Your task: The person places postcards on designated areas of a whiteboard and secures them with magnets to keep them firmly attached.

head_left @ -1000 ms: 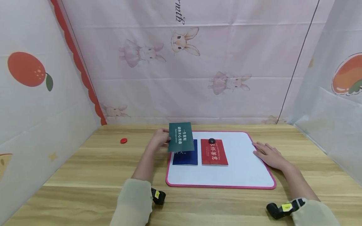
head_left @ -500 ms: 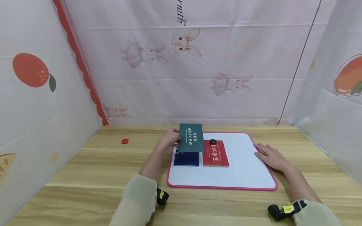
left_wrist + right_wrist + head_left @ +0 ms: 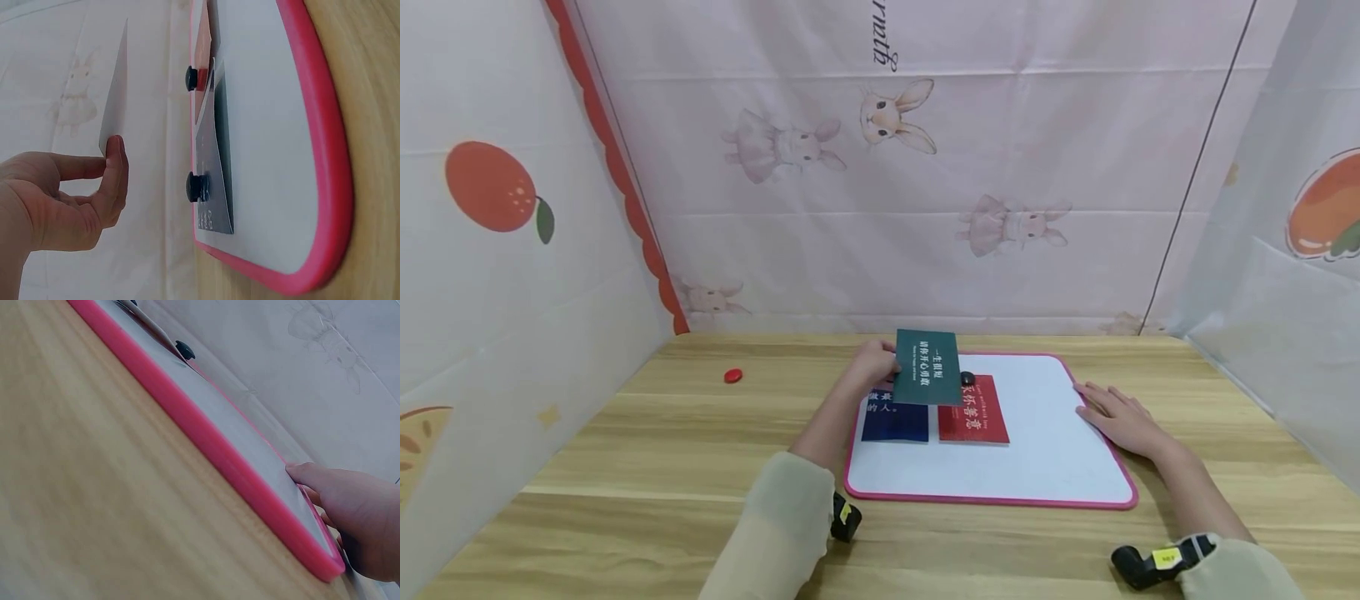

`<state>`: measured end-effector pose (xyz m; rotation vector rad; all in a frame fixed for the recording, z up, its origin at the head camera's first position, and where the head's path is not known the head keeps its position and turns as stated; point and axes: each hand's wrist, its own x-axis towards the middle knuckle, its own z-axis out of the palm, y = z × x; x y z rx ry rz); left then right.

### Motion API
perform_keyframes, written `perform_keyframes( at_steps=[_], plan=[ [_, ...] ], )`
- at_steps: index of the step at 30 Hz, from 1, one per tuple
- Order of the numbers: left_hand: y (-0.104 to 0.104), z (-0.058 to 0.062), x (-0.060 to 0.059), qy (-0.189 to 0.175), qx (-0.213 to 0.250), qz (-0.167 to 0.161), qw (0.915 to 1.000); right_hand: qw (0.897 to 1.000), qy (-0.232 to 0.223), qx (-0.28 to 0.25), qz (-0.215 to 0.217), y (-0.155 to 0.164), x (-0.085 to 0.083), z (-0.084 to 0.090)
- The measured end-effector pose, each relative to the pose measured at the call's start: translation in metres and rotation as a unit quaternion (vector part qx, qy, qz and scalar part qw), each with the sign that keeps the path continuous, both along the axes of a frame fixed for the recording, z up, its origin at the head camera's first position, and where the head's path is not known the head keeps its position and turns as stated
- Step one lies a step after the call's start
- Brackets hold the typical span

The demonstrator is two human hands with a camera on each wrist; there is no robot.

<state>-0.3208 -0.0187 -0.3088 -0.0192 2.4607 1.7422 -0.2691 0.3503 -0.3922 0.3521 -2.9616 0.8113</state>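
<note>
My left hand pinches a dark green card by its left edge, thumb against fingers. The card is held up above the whiteboard, overlapping a blue card and a red card in the head view. Both cards lie on the board; in the left wrist view a black magnet sits on the blue card and another black magnet on the red one. My right hand rests on the board's right edge, its thumb over the pink rim and fingertips along it.
A red round magnet lies on the wooden table, left of the board. Cloth walls with rabbit and fruit prints close off the back and sides. A black wrist camera is strapped to each arm.
My left hand has carried the green card rightward, from over the blue card to partly over the red one. The right hand stays at the board's edge.
</note>
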Motion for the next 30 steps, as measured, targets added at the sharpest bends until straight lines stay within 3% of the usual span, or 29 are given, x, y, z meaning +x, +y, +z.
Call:
perform_keyframes(
  at_steps=[20, 30],
  plan=[
    [0.040, -0.005, 0.004, -0.009, -0.004, -0.012, 0.9999, 1.000, -0.004, -0.004, 0.001, 0.001, -0.001, -0.001],
    [0.057, -0.012, 0.004, -0.015, 0.016, -0.017, 0.9996, 1.000, 0.007, 0.006, 0.012, 0.002, -0.002, -0.001]
  ],
)
